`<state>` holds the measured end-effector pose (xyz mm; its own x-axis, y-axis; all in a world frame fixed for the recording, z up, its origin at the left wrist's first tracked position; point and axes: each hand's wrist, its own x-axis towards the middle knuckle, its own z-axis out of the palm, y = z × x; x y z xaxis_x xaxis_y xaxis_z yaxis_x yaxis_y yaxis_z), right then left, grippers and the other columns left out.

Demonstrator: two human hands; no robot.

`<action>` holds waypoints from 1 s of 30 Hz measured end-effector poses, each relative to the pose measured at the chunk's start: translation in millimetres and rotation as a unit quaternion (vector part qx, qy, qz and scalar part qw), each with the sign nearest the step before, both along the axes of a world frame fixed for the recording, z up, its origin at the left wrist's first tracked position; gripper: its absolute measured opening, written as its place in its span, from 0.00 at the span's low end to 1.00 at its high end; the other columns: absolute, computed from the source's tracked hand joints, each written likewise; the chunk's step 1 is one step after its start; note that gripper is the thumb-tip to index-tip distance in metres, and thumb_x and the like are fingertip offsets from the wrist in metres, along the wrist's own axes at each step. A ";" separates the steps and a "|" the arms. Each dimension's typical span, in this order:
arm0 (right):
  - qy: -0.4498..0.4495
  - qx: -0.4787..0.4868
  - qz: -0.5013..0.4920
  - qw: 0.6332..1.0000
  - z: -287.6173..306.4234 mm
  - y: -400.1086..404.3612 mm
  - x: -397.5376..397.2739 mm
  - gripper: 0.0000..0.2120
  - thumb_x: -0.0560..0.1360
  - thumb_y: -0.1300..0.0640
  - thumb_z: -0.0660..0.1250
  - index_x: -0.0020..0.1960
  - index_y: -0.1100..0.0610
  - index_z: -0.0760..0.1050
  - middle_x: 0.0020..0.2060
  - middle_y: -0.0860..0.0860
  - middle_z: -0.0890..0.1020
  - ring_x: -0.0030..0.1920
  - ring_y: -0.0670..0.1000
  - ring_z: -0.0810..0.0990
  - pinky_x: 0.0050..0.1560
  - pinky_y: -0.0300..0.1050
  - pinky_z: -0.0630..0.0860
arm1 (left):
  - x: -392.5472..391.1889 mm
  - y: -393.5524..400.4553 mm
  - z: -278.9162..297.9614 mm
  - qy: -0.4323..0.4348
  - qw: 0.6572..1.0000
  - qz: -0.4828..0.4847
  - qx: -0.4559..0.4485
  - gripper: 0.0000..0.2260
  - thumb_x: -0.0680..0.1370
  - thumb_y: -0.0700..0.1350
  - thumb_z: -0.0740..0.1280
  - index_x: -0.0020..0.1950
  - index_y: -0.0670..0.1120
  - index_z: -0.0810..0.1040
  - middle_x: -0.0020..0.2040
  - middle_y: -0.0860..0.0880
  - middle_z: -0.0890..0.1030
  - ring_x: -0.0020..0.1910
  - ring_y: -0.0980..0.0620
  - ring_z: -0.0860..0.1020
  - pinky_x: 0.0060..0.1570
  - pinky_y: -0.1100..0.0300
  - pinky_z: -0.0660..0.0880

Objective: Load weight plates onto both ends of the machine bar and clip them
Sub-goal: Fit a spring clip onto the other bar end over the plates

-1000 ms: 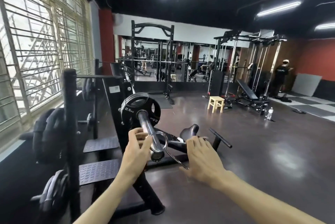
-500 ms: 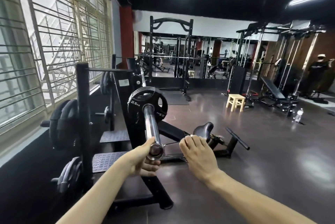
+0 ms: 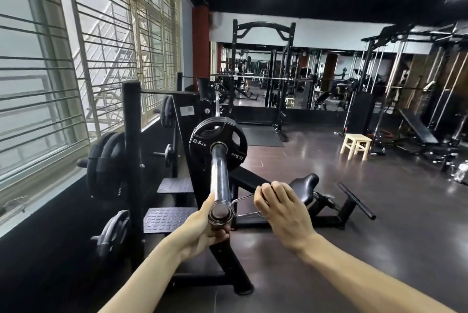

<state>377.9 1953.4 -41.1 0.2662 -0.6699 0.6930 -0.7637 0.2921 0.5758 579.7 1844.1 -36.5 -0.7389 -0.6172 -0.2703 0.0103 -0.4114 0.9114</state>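
A chrome machine bar (image 3: pixel 219 173) points toward me, with a black 2.5 kg plate (image 3: pixel 218 144) pushed far up it. A wire spring clip (image 3: pixel 243 205) sits around the near end of the bar. My left hand (image 3: pixel 202 229) grips the bar's end from below and the left. My right hand (image 3: pixel 281 209) squeezes the clip's two wire handles to the right of the bar.
A black plate rack (image 3: pixel 130 150) with several plates stands at the left beside barred windows. The machine's black seat (image 3: pixel 305 183) and a foot bar (image 3: pixel 355 201) lie behind my right hand. A wooden stool (image 3: pixel 355 145) and more gym rigs stand farther back on the dark floor.
The clip has gone from hanging off the bar's end to sitting around it. My left hand moved from the bar's side to under its end. My head moved closer.
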 end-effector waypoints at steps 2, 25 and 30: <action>-0.026 -0.039 0.004 0.999 -13.4 -1.5 3.6 0.16 0.75 0.68 0.57 0.63 0.62 0.68 0.54 0.59 0.71 0.52 0.60 0.73 0.61 0.55 0.68 | 1.4 -5.9 5.3 -0.034 0.999 -0.011 -0.041 0.28 0.81 0.65 0.57 0.47 0.42 0.81 0.36 0.43 0.80 0.32 0.51 0.77 0.49 0.54 0.78; -0.107 -0.051 -0.022 0.993 -23.2 -5.1 9.8 0.23 0.70 0.64 0.64 0.65 0.60 0.67 0.58 0.57 0.69 0.58 0.59 0.70 0.63 0.54 0.64 | -8.9 -6.0 3.7 -0.055 0.996 0.036 -0.061 0.31 0.81 0.66 0.55 0.45 0.40 0.81 0.33 0.42 0.78 0.29 0.50 0.75 0.45 0.51 0.79; -0.286 0.033 0.085 0.954 -12.9 11.4 22.8 0.37 0.74 0.30 0.62 0.69 0.58 0.69 0.68 0.54 0.69 0.71 0.56 0.69 0.71 0.51 0.63 | -4.7 -8.9 7.7 -0.097 0.991 0.024 -0.085 0.32 0.79 0.69 0.56 0.42 0.41 0.81 0.34 0.43 0.80 0.29 0.51 0.76 0.40 0.55 0.79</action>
<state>400.7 1964.8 -54.0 -0.0338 -0.6983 0.7150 -0.9914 0.1141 0.0645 574.9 1835.2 -28.7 -0.6520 -0.6993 -0.2932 -0.1565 -0.2543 0.9544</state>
